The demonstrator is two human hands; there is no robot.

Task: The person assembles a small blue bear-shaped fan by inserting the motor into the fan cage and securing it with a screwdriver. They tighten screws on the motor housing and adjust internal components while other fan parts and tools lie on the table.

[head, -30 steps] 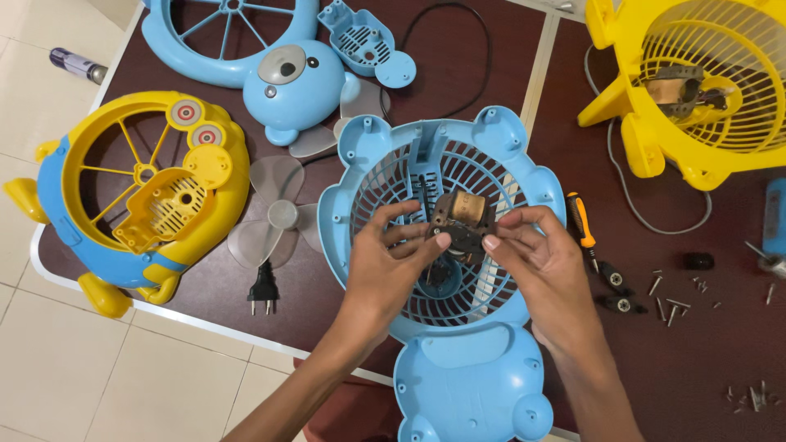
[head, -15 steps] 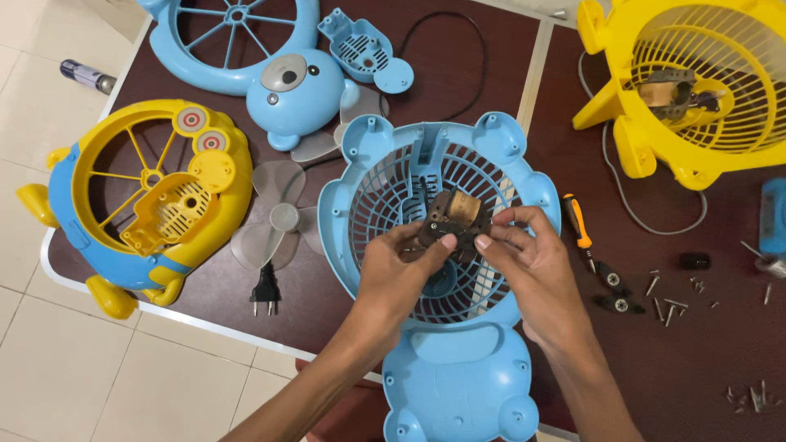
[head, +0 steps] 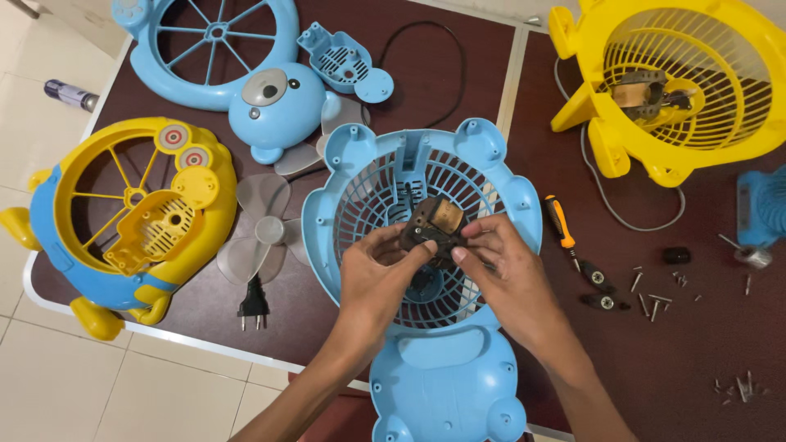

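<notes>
Fingers [head: 409,250] of the left hand [head: 372,282] and right hand [head: 499,270] pinch a small motor [head: 434,223] from both sides, over the centre of the blue fan grille [head: 368,188] on the tabletop [head: 696,344]. Motor underside hidden by fingertips; grille base cut off at bottom edge.

A yellow-and-blue fan frame [head: 123,221] is lying at nine o'clock on the dark brown table [head: 344,327], with a clear fan blade [head: 262,233] and a black plug [head: 254,304] sitting just beside it. At eleven o'clock a blue front grille [head: 217,49] is resting flat — a small blue cover [head: 344,59] lying near it. A yellow fan housing [head: 679,82] is sitting at two o'clock. An orange-handled screwdriver [head: 562,225] is lying at three o'clock, loose screws [head: 655,290] scattering beyond it.
</notes>
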